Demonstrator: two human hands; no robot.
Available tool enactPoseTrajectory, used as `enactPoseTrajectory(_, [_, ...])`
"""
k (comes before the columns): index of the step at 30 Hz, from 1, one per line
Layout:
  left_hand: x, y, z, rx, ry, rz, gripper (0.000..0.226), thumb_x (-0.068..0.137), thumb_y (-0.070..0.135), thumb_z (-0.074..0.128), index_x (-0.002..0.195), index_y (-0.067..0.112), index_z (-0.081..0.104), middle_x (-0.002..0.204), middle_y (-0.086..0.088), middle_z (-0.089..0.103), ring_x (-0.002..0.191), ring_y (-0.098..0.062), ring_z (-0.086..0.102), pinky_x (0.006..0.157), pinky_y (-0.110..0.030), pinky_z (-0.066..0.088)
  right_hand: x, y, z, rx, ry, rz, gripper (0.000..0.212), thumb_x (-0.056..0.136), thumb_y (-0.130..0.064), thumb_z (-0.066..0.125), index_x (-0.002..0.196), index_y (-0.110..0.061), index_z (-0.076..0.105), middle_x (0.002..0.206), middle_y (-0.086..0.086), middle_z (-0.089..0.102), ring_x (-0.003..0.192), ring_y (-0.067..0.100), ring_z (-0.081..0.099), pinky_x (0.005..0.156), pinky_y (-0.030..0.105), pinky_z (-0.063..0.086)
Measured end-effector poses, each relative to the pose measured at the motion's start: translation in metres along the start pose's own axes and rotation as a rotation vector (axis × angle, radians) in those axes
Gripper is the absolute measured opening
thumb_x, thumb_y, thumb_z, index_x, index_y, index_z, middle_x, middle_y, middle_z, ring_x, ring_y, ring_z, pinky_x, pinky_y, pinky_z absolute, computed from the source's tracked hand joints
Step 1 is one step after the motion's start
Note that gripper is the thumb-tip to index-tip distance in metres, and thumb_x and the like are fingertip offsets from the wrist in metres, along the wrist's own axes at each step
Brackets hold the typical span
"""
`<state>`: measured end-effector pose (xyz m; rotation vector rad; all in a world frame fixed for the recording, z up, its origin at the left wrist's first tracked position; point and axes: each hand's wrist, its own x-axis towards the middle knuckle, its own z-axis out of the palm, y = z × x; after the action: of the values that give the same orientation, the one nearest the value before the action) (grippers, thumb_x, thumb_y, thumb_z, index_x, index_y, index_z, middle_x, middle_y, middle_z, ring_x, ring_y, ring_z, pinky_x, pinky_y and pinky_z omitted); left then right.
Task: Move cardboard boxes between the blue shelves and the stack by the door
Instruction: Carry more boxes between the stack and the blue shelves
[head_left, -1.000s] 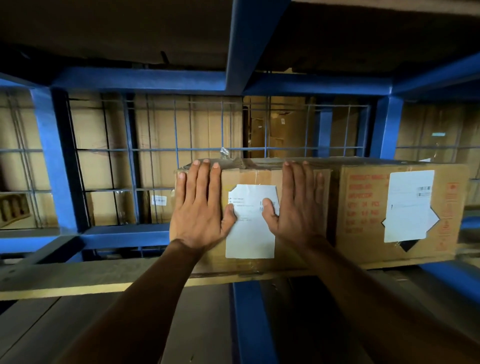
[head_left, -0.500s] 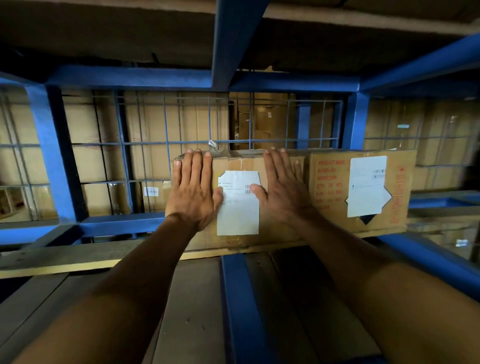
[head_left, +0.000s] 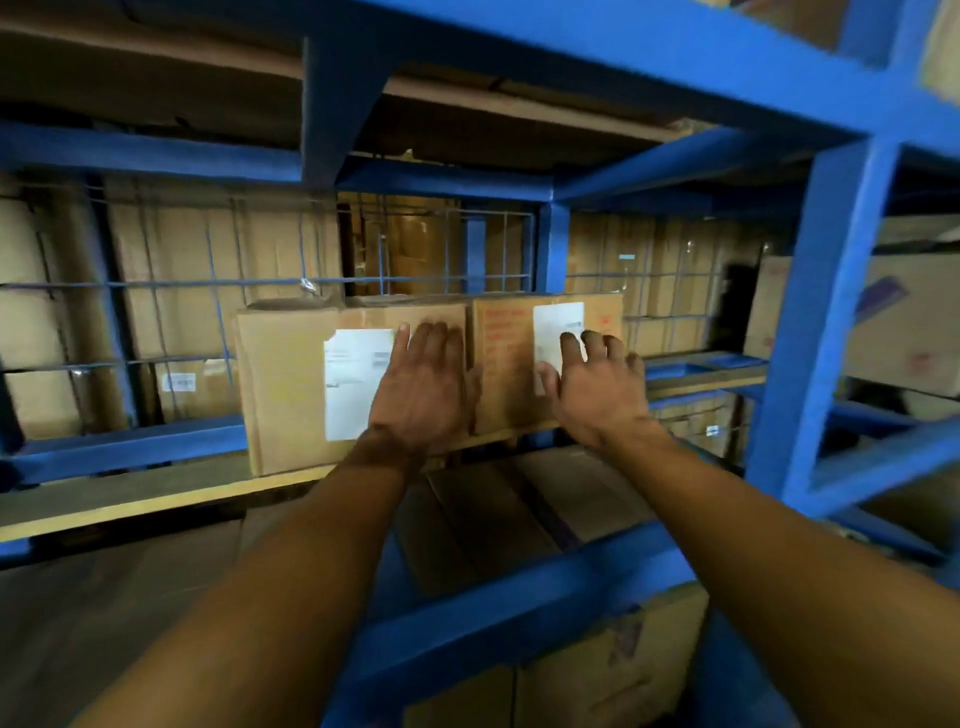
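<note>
Two cardboard boxes stand side by side on a wooden board of the blue shelves (head_left: 130, 447). The left box (head_left: 285, 384) carries a white label on its front. The right box (head_left: 506, 364) has red print and a white label. My left hand (head_left: 423, 387) is spread in front of the left box's right part, fingers apart, holding nothing. My right hand (head_left: 595, 387) hovers in front of the right box, fingers loosely curled and apart, empty. Whether either palm still touches cardboard I cannot tell.
A wire grid closes the shelf's back, with more boxes stacked behind it. A thick blue upright (head_left: 826, 312) stands at the right, another box (head_left: 904, 322) beyond it. More cardboard boxes (head_left: 561, 675) sit on the level below, under a blue crossbeam (head_left: 519, 603).
Both hands have shifted right and pulled back from the left box's front; the right hand is now before the right box. The view has backed away and swung right.
</note>
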<state>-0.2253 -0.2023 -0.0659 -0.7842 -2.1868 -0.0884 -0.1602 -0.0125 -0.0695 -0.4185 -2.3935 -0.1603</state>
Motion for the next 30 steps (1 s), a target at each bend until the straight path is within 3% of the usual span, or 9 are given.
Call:
enactPoseTrajectory(3, [0.015,0.046,-0.003,-0.128,0.092,0.108,0.065,0.09,0.042,0.023,0.123,-0.003,0.058,0.118,-0.022,0.061,0.111,-0.036,0.054,0.107,-0.05,0.033,-0.019,0.044,-0.028,-0.106,0.044,0.087,0.054,0.1,-0.05,0.029,0.134,-0.012,0.046,0.135,0.016,0.049,0.123,0.036,0.043,0.098,0.054,0.038])
enactPoseTrajectory(5, [0.025,0.076,-0.005,-0.218,0.14,0.161,0.058,0.09,0.039,0.03,0.117,-0.002,0.061,0.109,-0.022,0.064,0.104,-0.036,0.058,0.103,-0.048,0.038,-0.034,0.073,-0.048,-0.173,0.09,0.16,0.05,0.099,-0.049,0.032,0.127,-0.011,0.051,0.128,0.015,0.053,0.117,0.036,0.046,0.095,0.052,0.039])
enactPoseTrajectory(9, [0.037,0.134,-0.02,-0.391,0.19,0.288,0.057,0.091,0.039,0.028,0.121,0.001,0.058,0.112,-0.019,0.062,0.108,-0.033,0.057,0.11,-0.048,0.031,-0.074,0.122,-0.092,-0.349,0.136,0.348,0.048,0.098,-0.05,0.036,0.121,-0.012,0.053,0.121,0.016,0.054,0.114,0.038,0.048,0.092,0.051,0.039])
enactPoseTrajectory(13, [0.035,0.191,-0.038,-0.61,0.251,0.46,0.056,0.09,0.038,0.03,0.115,-0.001,0.059,0.105,-0.02,0.063,0.101,-0.037,0.059,0.106,-0.051,0.036,-0.136,0.148,-0.144,-0.506,0.154,0.565,0.046,0.096,-0.05,0.039,0.115,-0.012,0.055,0.12,0.016,0.055,0.113,0.038,0.049,0.093,0.052,0.041])
enactPoseTrajectory(17, [0.013,0.258,-0.07,-0.821,0.284,0.624,0.051,0.09,0.037,0.032,0.109,-0.001,0.06,0.1,-0.022,0.063,0.095,-0.039,0.059,0.101,-0.052,0.038,-0.219,0.154,-0.211,-0.71,0.104,0.777,0.05,0.096,-0.051,0.039,0.126,-0.014,0.052,0.125,0.016,0.053,0.118,0.038,0.047,0.095,0.052,0.039])
enactPoseTrajectory(25, [-0.117,0.396,-0.223,-1.317,0.264,0.994,0.053,0.091,0.039,0.033,0.113,-0.001,0.06,0.105,-0.023,0.064,0.097,-0.041,0.06,0.102,-0.054,0.036,-0.411,0.101,-0.391,-1.127,0.125,1.229,0.05,0.097,-0.05,0.038,0.123,-0.011,0.054,0.127,0.016,0.052,0.118,0.038,0.046,0.096,0.052,0.038])
enactPoseTrajectory(30, [-0.228,0.423,-0.358,-1.556,0.405,1.276,0.054,0.093,0.037,0.032,0.12,-0.004,0.057,0.111,-0.023,0.063,0.104,-0.04,0.058,0.102,-0.055,0.037,-0.528,0.018,-0.498,-1.383,0.159,1.535,0.049,0.098,-0.049,0.035,0.121,-0.011,0.054,0.125,0.016,0.052,0.117,0.038,0.047,0.093,0.052,0.039])
